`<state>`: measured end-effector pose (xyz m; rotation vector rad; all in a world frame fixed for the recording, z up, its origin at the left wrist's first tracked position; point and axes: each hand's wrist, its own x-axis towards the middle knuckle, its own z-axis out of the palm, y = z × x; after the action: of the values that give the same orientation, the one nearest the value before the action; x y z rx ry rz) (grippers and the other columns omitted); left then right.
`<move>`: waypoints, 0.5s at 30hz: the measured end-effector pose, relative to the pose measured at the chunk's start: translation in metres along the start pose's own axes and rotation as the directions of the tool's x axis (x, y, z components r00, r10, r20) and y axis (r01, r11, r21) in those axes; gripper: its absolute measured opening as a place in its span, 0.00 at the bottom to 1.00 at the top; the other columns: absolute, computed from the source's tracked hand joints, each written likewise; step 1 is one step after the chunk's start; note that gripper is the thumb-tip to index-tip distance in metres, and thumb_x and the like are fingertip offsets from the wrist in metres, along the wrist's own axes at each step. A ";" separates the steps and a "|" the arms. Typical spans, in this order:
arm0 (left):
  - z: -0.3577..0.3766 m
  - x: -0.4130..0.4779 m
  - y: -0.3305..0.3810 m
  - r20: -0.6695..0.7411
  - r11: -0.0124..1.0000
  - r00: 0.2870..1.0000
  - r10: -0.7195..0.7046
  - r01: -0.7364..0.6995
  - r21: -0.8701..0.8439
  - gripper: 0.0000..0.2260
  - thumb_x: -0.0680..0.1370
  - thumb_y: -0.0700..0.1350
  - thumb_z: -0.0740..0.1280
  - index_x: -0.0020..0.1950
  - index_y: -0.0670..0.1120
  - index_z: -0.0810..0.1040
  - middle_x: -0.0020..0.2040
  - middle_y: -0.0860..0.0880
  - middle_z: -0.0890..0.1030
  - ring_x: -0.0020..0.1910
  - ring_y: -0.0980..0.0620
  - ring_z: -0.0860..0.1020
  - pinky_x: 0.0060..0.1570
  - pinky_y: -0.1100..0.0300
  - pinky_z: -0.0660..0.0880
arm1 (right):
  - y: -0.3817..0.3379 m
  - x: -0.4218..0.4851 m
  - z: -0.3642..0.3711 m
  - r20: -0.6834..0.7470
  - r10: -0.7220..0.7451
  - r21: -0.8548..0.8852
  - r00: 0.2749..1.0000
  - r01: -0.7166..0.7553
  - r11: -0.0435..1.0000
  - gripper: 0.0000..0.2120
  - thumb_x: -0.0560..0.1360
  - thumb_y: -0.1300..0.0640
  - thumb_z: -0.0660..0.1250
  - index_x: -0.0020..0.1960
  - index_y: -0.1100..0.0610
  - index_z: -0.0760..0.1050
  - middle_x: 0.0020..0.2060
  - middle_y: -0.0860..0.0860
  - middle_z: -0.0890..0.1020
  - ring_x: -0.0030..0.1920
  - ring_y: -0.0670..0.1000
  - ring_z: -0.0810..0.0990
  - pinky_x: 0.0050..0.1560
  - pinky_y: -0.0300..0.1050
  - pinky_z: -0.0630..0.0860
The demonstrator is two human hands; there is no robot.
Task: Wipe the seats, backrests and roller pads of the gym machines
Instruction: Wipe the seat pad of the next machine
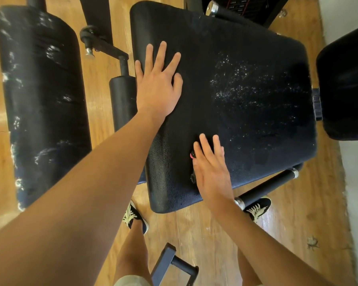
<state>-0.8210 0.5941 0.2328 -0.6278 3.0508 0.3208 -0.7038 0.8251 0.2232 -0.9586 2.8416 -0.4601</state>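
Seat (246,124) fills the middle of the head view, wide end left, narrow end pointing right at the backrest (345,83). Left hand (156,85) lies flat near its wide end, fingers straight and spread. Right hand (212,172) lies flat on its near side, fingers straight, over a small dark thing (192,155) with a pink bit. Long roller pad (41,100) lies left of it, running near to far.

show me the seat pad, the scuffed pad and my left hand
seat pad (246,120): head view, middle of its top
scuffed pad (41,100): head view, middle of its face
left hand (157,87): head view, back of the hand
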 end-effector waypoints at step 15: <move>0.000 0.000 -0.001 0.012 1.000 1.000 -0.005 0.005 0.011 0.24 0.85 0.57 0.48 0.81 0.58 0.62 0.84 0.50 0.54 0.83 0.43 0.47 0.80 0.38 0.45 | -0.001 -0.022 0.005 0.034 0.051 0.085 0.998 -0.054 0.995 0.21 0.83 0.61 0.61 0.75 0.61 0.68 0.79 0.57 0.63 0.80 0.64 0.56 0.76 0.67 0.61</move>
<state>-0.8211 0.5934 0.2329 -0.6301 3.0370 0.3063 -0.6844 0.8362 0.2185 -0.8663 2.7864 -0.5512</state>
